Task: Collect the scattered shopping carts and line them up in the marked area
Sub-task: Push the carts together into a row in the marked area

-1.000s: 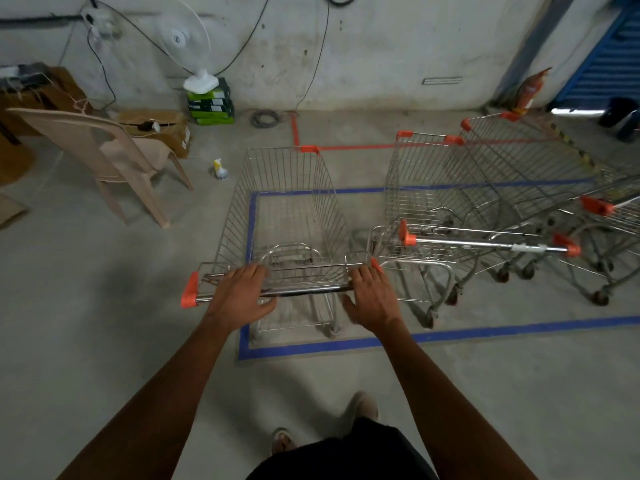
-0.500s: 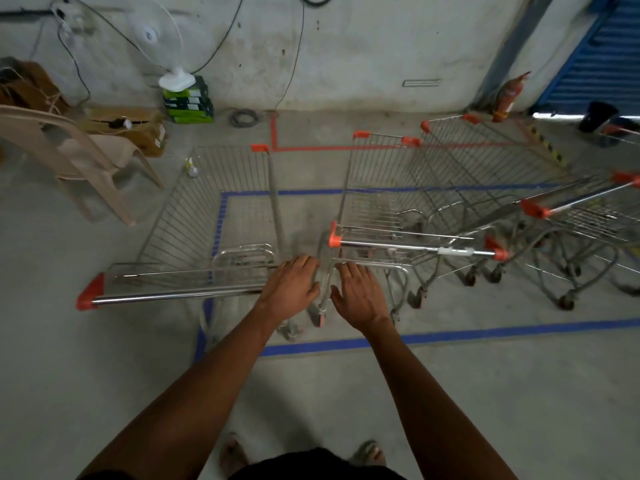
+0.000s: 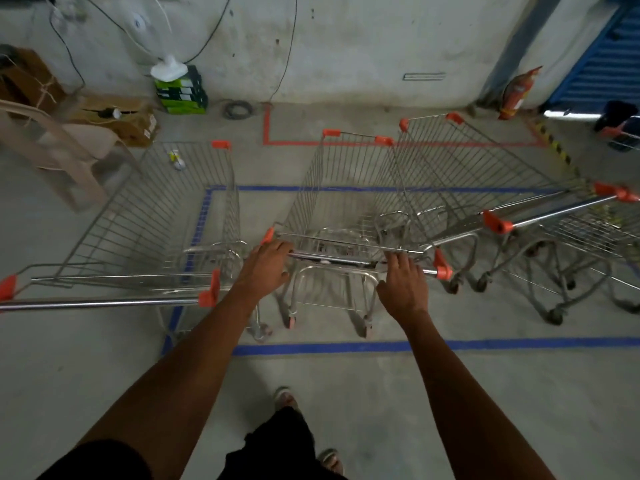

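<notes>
A wire shopping cart with orange handle ends, the middle cart (image 3: 339, 209), stands inside the blue tape rectangle (image 3: 311, 348). My left hand (image 3: 266, 268) grips the left end of its handle bar and my right hand (image 3: 403, 285) grips the right end. A second cart, the left cart (image 3: 156, 216), stands beside it on the left, straddling the blue tape's left edge, with nobody touching it. Two more carts (image 3: 467, 188) are angled on the right, one nested into the other.
A beige plastic chair (image 3: 59, 150) and cardboard boxes (image 3: 117, 119) stand at the far left. A fan on green boxes (image 3: 180, 88) is against the back wall. A red fire extinguisher (image 3: 517, 93) leans at the right corner. Red tape (image 3: 381, 143) marks the floor behind.
Both hands left the left cart's handle and moved right onto the middle cart's handle. The view shifted right, so the left cart now sits at the frame's left edge.
</notes>
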A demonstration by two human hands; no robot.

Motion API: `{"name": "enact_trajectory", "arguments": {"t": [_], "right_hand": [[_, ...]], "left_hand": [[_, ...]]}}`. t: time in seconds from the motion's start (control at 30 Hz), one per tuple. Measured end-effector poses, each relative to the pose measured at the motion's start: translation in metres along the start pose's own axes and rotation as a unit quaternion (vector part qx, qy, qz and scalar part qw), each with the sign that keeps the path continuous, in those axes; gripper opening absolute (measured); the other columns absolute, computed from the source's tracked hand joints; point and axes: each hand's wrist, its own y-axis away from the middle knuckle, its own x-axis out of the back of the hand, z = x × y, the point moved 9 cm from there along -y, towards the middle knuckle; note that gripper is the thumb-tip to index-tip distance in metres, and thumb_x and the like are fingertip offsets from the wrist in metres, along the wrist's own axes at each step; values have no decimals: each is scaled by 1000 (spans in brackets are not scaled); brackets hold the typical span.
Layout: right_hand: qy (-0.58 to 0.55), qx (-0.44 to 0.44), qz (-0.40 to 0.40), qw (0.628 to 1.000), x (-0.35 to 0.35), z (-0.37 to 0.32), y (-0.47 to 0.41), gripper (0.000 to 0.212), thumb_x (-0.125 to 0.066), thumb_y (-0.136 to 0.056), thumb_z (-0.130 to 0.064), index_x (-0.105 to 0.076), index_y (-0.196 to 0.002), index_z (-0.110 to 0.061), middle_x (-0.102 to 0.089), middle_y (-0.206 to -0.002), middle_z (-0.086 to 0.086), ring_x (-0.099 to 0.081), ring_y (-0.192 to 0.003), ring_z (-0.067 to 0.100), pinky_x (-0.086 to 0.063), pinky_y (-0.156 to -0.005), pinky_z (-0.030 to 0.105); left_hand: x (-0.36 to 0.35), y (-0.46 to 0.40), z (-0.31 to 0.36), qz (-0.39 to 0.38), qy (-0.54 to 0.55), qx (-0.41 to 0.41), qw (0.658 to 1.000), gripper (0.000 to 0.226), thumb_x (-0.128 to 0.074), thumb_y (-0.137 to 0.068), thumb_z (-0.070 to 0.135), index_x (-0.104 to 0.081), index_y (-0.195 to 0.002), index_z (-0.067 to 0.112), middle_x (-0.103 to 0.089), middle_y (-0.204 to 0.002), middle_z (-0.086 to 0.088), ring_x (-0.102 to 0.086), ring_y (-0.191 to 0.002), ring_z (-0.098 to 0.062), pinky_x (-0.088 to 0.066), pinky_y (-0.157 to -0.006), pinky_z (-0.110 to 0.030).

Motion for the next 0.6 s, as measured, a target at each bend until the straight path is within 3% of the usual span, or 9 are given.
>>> {"name": "enact_trajectory", "arguments": {"t": [0.07,0.17,0.23,0.4,0.6], "right_hand": [[29,19,-32,999,-12,8,-13,58,-63,-92,-30,-44,-146,-15,-54,-141,9,-50,-131,27,-38,-113,41],[22,40,-52,998,-19,11,-28,51,-63,-94,-39,-52,-138,-17,-60,-134,8,-54,-126,29,-37,-109,44],[13,56,-62,996,-19,9,-38,45,-65,-94,-44,-58,-130,-18,-65,-126,6,-59,-120,30,-40,-103,43],[25,94,-94,991,-25,18,-63,35,-60,-92,-58,-71,-97,-25,-74,-91,-3,-73,-87,21,-40,-70,28],[63,107,-91,988,-28,22,-76,43,-58,-84,-65,-70,-84,-24,-70,-77,-4,-72,-77,21,-43,-64,28]], "left_hand": [[-6,-20,3,-30,-35,-16,999,42,-71,-88,27,-60,-127,19,-65,-128,-2,-55,-131,-22,-13,-128,-42],[-16,-46,5,-84,-69,-16,994,21,-62,-94,35,-64,-112,23,-71,-112,2,-64,-115,-20,-15,-125,-45],[-22,-56,4,-114,-98,-15,988,24,-58,-96,42,-65,-109,24,-73,-111,1,-66,-114,-21,-19,-122,-46],[-34,-66,-5,-129,-138,-9,982,32,-54,-97,50,-68,-108,22,-73,-110,-1,-66,-112,-23,-19,-123,-47],[-34,-60,-1,-125,-116,20,985,28,-55,-96,47,-68,-103,24,-74,-106,0,-67,-109,-21,-14,-125,-48]]}}
